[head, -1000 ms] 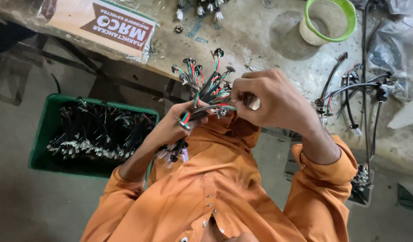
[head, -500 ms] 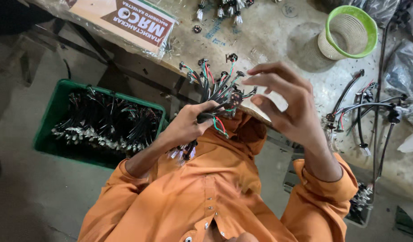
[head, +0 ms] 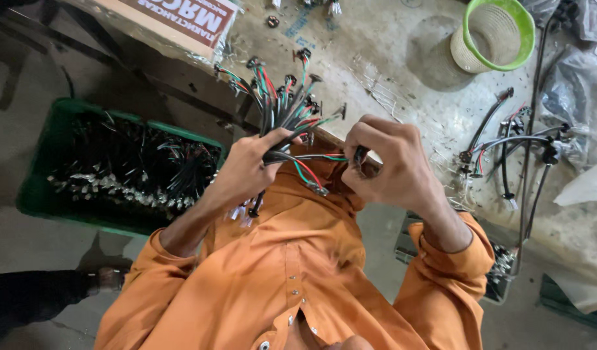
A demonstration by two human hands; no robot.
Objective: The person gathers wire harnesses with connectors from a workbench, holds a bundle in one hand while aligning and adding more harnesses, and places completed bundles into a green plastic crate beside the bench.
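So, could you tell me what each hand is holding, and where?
Left hand grips the wire bundle mid-length; right hand pinches one wire's end.

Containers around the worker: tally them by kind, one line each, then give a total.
Green plastic crate, holding dark wire pieces, beside the left hand: 1
Green-rimmed cream mesh basket on the bench, beyond the right hand: 1
Cardboard box at the bench edge: 1
Total: 3
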